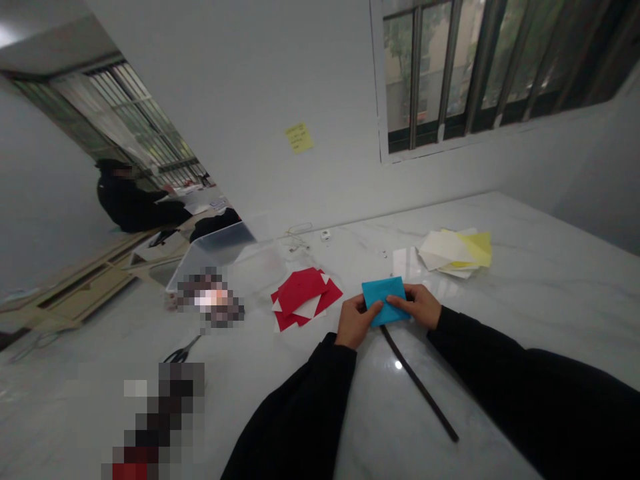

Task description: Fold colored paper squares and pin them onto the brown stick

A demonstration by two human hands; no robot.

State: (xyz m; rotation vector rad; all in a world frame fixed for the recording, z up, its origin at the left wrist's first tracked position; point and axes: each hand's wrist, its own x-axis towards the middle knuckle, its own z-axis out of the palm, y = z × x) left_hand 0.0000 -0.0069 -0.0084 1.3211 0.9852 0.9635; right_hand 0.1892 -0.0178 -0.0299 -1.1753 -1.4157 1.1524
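Observation:
Between both hands is a folded blue paper [384, 293], roughly square, lifted a little above the white marbled table [310, 387]. My left hand [354, 321] pinches its left lower edge, thumb across the front. On the right side, my right hand [421, 305] grips it the same way, its thumb near the middle. The fingers behind the paper are mostly hidden. Below the paper a thin dark strip [420, 383] slants down to the right; its upper end passes behind the blue paper. Several red paper pieces [303, 293] with white undersides lie left of my left hand.
White and yellow papers [455, 253] are piled at the back right. Dark-handled scissors [183, 350] lie at the left, near blurred-out items. A clear plastic bin [215, 250] and thin wires [299, 237] stand by the wall. Another person [133, 200] sits far left.

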